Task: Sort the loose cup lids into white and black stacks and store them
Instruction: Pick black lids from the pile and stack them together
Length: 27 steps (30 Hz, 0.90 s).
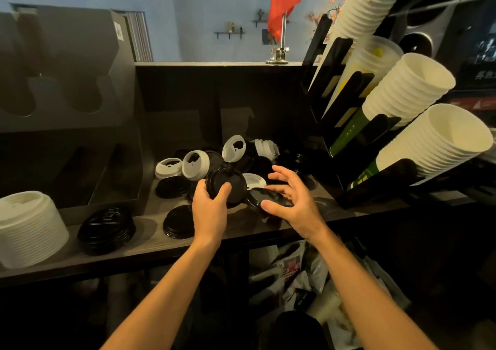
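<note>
Mid-frame, left grip is curled round a black lid, right grip splayed wide, holding nothing, just right of it.

- We see the black lid as smooth, glossy plastic.
- The white lid stack looks matt to us.
- We read the counter as matt, grained wood.
- Our white cups look like matt paper.
- The flag base is shiny metal.
</note>
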Each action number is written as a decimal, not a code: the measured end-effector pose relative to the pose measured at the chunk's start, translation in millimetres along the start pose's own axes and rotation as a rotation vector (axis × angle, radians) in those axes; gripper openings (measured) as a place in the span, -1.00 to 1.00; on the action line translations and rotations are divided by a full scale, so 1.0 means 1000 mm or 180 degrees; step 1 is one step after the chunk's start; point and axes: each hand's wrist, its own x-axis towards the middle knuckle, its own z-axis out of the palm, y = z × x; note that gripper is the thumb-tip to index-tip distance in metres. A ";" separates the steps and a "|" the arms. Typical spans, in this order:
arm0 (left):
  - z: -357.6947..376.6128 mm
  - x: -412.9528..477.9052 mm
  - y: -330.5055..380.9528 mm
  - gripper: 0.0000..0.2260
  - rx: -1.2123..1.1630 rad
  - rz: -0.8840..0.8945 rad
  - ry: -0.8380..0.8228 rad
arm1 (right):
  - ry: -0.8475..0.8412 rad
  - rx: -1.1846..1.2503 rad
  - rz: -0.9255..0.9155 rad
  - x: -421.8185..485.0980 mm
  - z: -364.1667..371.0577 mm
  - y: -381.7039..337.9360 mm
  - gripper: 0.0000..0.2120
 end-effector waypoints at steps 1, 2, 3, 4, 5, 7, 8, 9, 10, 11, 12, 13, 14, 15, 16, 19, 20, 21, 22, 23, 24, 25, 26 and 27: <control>0.000 0.000 0.001 -0.92 0.0004 -0.0036 -0.0044 | 0.0050 0.0048 -0.0058 0.000 0.003 -0.002 -0.26; 0.000 0.000 0.001 -0.90 -0.0025 -0.0062 -0.0085 | 0.0094 0.0030 -0.0138 -0.001 0.007 -0.005 -0.26; 0.001 -0.001 0.002 -0.87 -0.0057 -0.0081 -0.0116 | 0.0129 -0.0058 -0.0241 -0.001 0.013 -0.008 -0.25; 0.001 -0.001 0.003 -0.85 -0.0089 -0.0088 -0.0123 | 0.0153 -0.0179 -0.0366 -0.001 0.018 -0.012 -0.25; 0.001 -0.001 0.004 -0.83 -0.0127 -0.0092 -0.0109 | 0.0172 -0.0305 -0.0501 0.000 0.024 -0.014 -0.25; -0.001 0.000 0.003 -0.81 -0.0227 -0.0160 -0.0076 | 0.0194 -0.0544 -0.0750 0.002 0.034 -0.014 -0.26; -0.002 0.001 0.002 -0.83 -0.0268 -0.0204 -0.0085 | 0.0212 -0.0681 -0.0848 0.003 0.037 -0.011 -0.27; -0.003 0.001 0.002 -0.85 -0.0295 -0.0221 -0.0113 | 0.0232 -0.0831 -0.0925 0.004 0.038 -0.008 -0.28; -0.003 0.001 0.002 -0.88 -0.0295 -0.0203 -0.0156 | 0.0243 -0.0984 -0.0984 0.004 0.039 -0.005 -0.30; -0.003 0.000 0.002 -0.89 -0.0289 -0.0158 -0.0209 | 0.0231 -0.1132 -0.1035 0.004 0.040 -0.004 -0.31; -0.002 0.000 0.002 -0.89 -0.0292 -0.0123 -0.0260 | 0.0191 -0.1261 -0.1080 0.004 0.040 -0.003 -0.32; -0.001 -0.001 0.001 -0.88 -0.0300 -0.0099 -0.0311 | 0.0126 -0.1367 -0.1120 0.003 0.040 -0.003 -0.32; 0.000 -0.001 0.001 -0.85 -0.0294 -0.0089 -0.0354 | 0.0042 -0.1465 -0.1175 0.004 0.041 -0.005 -0.31; 0.001 -0.001 0.002 -0.82 -0.0264 -0.0089 -0.0387 | -0.0057 -0.1565 -0.1255 0.006 0.041 -0.008 -0.30; 0.002 0.000 0.003 -0.81 -0.0202 -0.0100 -0.0414 | -0.0175 -0.1663 -0.1352 0.009 0.042 -0.011 -0.30; 0.002 0.001 0.000 -0.81 -0.0042 -0.0070 -0.0417 | -0.0493 -0.1672 -0.1443 0.017 0.045 -0.017 -0.27; 0.002 0.001 0.001 -0.81 -0.0024 -0.0034 -0.0374 | -0.0515 -0.1559 -0.1376 0.017 0.047 -0.017 -0.26; 0.001 0.000 0.001 -0.82 -0.0040 0.0003 -0.0325 | -0.0461 -0.1457 -0.1322 0.017 0.049 -0.016 -0.27; 0.001 0.001 0.000 -0.82 -0.0066 0.0024 -0.0271 | -0.0301 -0.1402 -0.1315 0.017 0.051 -0.014 -0.31; 0.001 0.001 -0.001 -0.83 -0.0085 0.0041 -0.0217 | -0.0046 -0.1392 -0.1350 0.017 0.053 -0.011 -0.36; 0.000 0.000 -0.001 -0.83 -0.0117 0.0054 -0.0162 | 0.0244 -0.1389 -0.1364 0.017 0.054 -0.008 -0.42; 0.000 0.000 -0.001 -0.82 -0.0182 0.0044 -0.0133 | 0.0464 -0.1365 -0.1292 0.017 0.054 -0.004 -0.47; 0.001 -0.001 -0.001 -0.82 -0.0261 0.0027 -0.0160 | 0.0564 -0.1319 -0.1116 0.017 0.052 -0.003 -0.50; 0.001 -0.001 -0.002 -0.83 -0.0324 0.0014 -0.0213 | 0.0560 -0.1275 -0.0897 0.017 0.051 -0.003 -0.53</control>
